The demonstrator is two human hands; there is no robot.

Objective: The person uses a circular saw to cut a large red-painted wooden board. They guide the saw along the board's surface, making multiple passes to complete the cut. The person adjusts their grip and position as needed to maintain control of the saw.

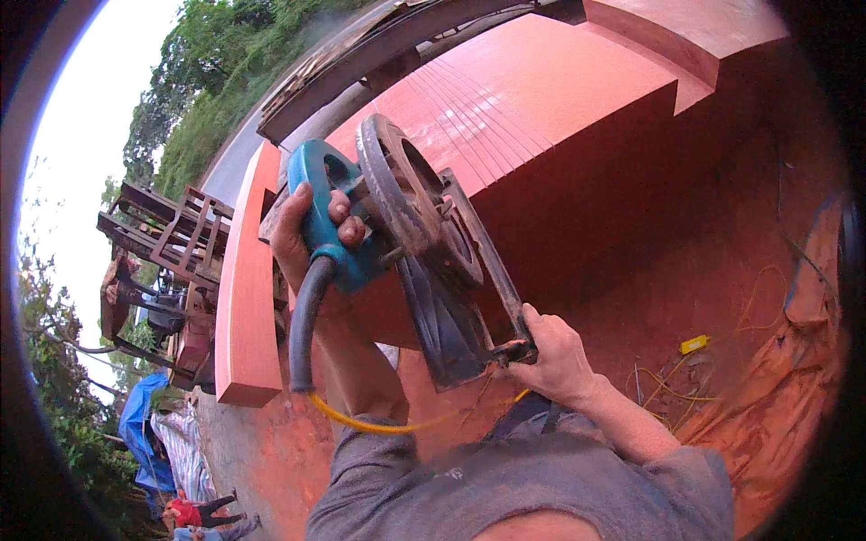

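Observation:
A power saw (352, 267) with a teal body and a large dusty wheel (397, 185) is lifted in front of me. My left hand (290, 236) wraps round its teal rear handle, fingers through the loop. At the far end of its dark metal frame (487, 257), my right hand (561, 361) grips the bar's end. A black hose-like sleeve and yellow cord (379, 426) run down from the handle past my left forearm. Just beyond the saw lies a big reddish stone block (541, 86) with several thin parallel lines scored in its top.
A long pinkish stone slab (245, 334) stands at left, near a rusty machine (171, 270). At right, a yellow connector (694, 344) and loose cord lie by an orange tarp (767, 433). Two people (194, 514) are far off at lower left.

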